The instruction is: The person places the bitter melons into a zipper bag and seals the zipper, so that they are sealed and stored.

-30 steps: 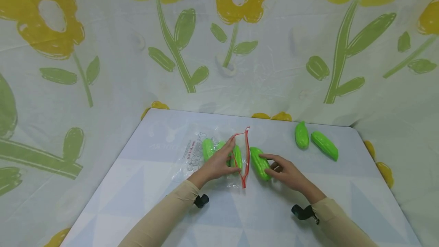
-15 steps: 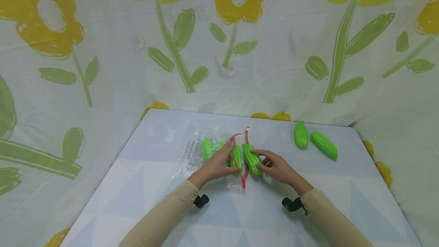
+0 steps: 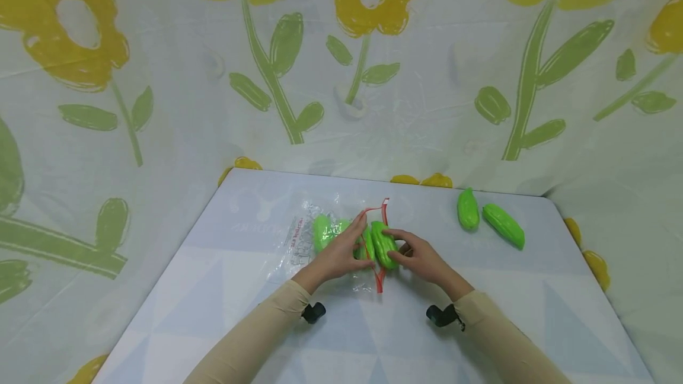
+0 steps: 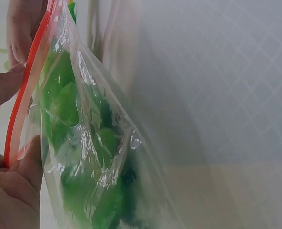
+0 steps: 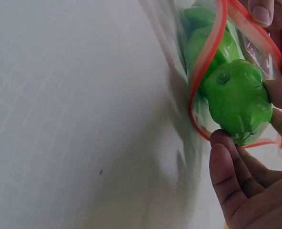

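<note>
My right hand (image 3: 425, 258) grips a ribbed green bitter melon (image 3: 382, 243) by its right side, at the mouth of a clear zip bag (image 3: 285, 262). In the right wrist view this bitter melon (image 5: 238, 102) sits within the opening, between the red zip edges (image 5: 196, 90). The bag's upper side is held by my left hand (image 3: 337, 253), with thumb and fingers spread along the red zip. Several bitter melons (image 3: 322, 233) lie inside the bag, partly hidden by the left hand; through the plastic they look blurred in the left wrist view.
Two loose green bitter melons, one upright (image 3: 468, 210) and one slanted (image 3: 504, 227), lie at the table's far right. The white table (image 3: 341, 336) has pale blue triangles. A flower-printed curtain (image 3: 427, 111) hangs behind its far edge.
My right hand has moved left with the bitter melon, from beside the bag into its mouth. The left hand stays in place on the bag.
</note>
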